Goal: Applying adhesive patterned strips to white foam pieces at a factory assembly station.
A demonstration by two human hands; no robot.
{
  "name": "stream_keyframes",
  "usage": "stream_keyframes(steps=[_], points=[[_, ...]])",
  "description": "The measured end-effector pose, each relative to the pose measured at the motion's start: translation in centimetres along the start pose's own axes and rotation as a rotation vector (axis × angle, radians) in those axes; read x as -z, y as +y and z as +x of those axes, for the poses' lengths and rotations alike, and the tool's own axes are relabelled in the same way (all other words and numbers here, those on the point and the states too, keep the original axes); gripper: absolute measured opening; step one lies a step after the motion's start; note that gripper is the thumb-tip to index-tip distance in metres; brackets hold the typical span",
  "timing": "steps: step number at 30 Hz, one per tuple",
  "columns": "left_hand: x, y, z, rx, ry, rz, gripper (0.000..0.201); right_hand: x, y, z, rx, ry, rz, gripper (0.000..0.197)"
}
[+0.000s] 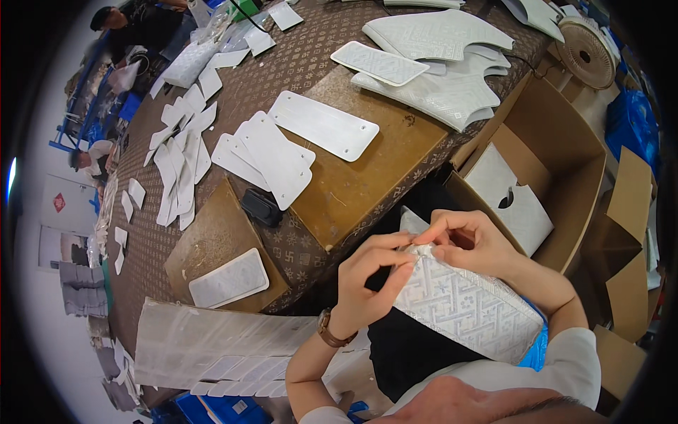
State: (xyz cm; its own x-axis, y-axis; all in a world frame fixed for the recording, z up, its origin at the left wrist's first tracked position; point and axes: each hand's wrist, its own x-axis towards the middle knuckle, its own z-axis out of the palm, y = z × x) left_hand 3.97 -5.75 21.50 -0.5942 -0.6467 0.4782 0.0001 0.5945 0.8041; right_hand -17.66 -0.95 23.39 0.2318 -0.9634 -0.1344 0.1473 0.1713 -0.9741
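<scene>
Over my lap lies a white piece with a silvery lattice pattern (470,307), folded or shaped like a long pouch; its exact kind I cannot make out. My left hand (374,275), with a brown watch on its wrist, pinches the piece's upper left end. From the other side my right hand (474,244) grips the same end, thumb and fingers bent in close to the left fingertips. The fingers cover the spot where they meet. On the table, the nearest things to my hands are a small black object (261,207) and several white rounded panels with holes (279,166).
Brown boards (353,201) lie on the patterned tablecloth. Larger white cut pieces (438,35) sit at the back, smaller ones (180,155) at left. An open cardboard box (565,141) and a fan (586,53) stand at right. Other people (145,32) are at far left.
</scene>
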Motion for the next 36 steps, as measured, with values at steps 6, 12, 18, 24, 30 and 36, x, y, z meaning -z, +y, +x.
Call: stream_keyframes(steps=[6, 12, 18, 24, 30, 36], points=[[0.0, -0.2, 0.7, 0.463, -0.062, -0.657, 0.021, -0.3, 1.0, -0.7, 0.128, 0.025, 0.036, 0.015], [0.4, 0.0, 1.2, 0.595, -0.122, -0.745, 0.019, -0.2, 1.4, -0.8, 0.225, 0.041, -0.057, 0.013], [0.9, 0.2, 1.6, 0.663, -0.171, -0.81, 0.014, -0.4, 1.0, -0.8, 0.27, 0.039, -0.131, 0.013], [0.9, 0.3, 2.0, 0.701, -0.187, -0.801, 0.012, -0.6, 0.5, -0.9, 0.242, 0.045, -0.135, 0.012], [0.4, 0.5, 1.9, 0.622, -0.195, -0.644, 0.013, -0.7, 0.6, -0.8, 0.242, 0.069, -0.171, 0.01], [0.1, 0.3, 1.6, 0.612, -0.19, -0.74, 0.015, -0.7, 0.9, -1.0, 0.259, 0.091, -0.227, 0.01]])
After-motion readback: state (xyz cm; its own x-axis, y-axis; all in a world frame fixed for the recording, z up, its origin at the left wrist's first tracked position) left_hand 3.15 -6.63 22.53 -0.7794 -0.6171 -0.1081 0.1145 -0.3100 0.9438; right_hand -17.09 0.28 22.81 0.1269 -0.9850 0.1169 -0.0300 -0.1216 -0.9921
